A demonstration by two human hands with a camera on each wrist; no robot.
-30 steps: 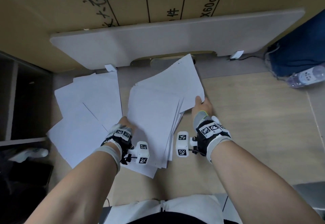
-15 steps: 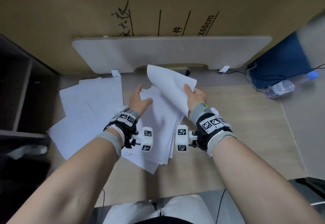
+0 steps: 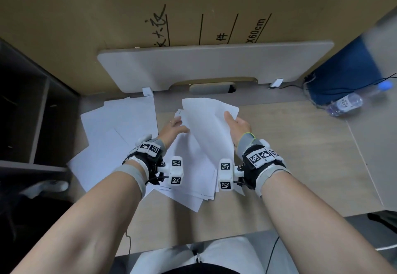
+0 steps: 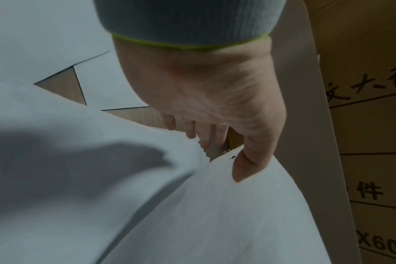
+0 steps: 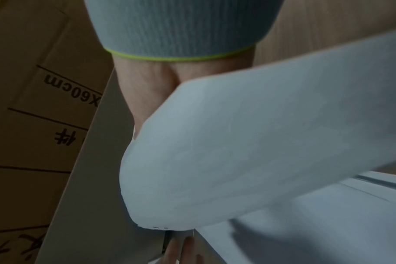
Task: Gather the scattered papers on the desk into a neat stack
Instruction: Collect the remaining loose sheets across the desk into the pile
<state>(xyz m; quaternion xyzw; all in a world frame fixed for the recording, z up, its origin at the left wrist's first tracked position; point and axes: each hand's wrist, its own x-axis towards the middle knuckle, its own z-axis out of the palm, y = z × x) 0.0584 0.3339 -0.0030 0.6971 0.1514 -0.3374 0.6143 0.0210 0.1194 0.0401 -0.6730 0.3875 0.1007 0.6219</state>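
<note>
A single white sheet (image 3: 206, 123) is lifted and bowed over the main pile of papers (image 3: 193, 179) in the middle of the desk. My right hand (image 3: 231, 121) grips the sheet's right edge, thumb on top. In the right wrist view the sheet (image 5: 237, 151) curls over my right hand (image 5: 147, 92) and hides its fingers. My left hand (image 3: 173, 128) holds the sheet's left edge. The left wrist view shows the left hand (image 4: 222, 153) with its thumb on the sheet (image 4: 215, 214) and its fingers behind it. More loose sheets (image 3: 120, 127) lie fanned out to the left.
A grey board (image 3: 214, 67) leans against a large cardboard box (image 3: 107, 15) behind the papers. A water bottle (image 3: 345, 104) and a blue bag (image 3: 343, 76) sit at the far right. Dark shelving (image 3: 32, 112) borders the left. Bare desk (image 3: 290, 155) lies right of the pile.
The right hand has raised the right-hand sheet off the desk and swung it over the pile. The left hand has left the pile's near edge and moved forward to the sheet's left edge.
</note>
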